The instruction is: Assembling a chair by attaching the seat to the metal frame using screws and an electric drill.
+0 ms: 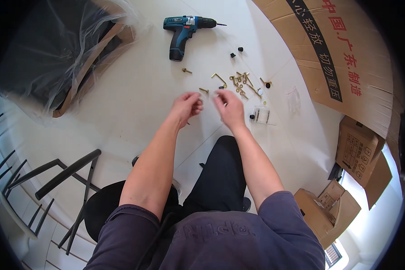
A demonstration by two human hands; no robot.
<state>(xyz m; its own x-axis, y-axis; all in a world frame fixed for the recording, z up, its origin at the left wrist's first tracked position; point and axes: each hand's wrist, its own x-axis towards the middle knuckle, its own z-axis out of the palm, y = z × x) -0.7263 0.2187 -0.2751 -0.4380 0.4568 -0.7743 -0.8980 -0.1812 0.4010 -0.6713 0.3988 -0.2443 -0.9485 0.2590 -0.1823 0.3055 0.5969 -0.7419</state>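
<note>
Over the pale floor, my left hand [187, 108] is closed with its fingers curled inward, and whatever it may hold is hidden. My right hand [230, 107] faces it a short gap away, thumb and fingers drawn together and slightly blurred; I cannot make out anything in them. Just beyond the gap lies a brass-coloured bolt [204, 90]. Another bolt [187, 70] rests farther off. Past my right hand is a loose pile of brass-coloured bolts and washers [240, 83], with an L-shaped hex key [219, 78] at its left.
A teal and black cordless drill [179, 38] lies at the far side. Black caps [240, 49] and a small clear plastic packet [262, 114] are on the right. Plastic-wrapped dark panels [36, 58], cardboard boxes [328, 45] and a dark metal frame [67, 174] stand around me.
</note>
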